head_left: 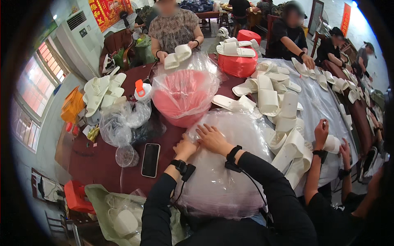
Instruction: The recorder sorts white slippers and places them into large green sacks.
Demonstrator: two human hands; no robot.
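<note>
A thick stack of clear plastic bags [223, 180] lies in front of me, at the table's near edge. My right hand [213, 139] rests on top of it, fingers stretched out and spread. Next to it, my left hand [185, 146] is at the stack's left edge, fingers bent in against the plastic; the fingertips are partly hidden. Just beyond stands a red tub [182, 98] lined with clear plastic. White slide sandals [269, 96] lie heaped to the right of the stack, several overlapping.
A phone [150, 160] and a clear cup [127, 156] are to my left on the dark red table [98, 164]. Across it, a person [175, 30] holds white slippers. Red twine rolls [237, 63] stand farther back. Another person's hands [333, 139] work close on my right.
</note>
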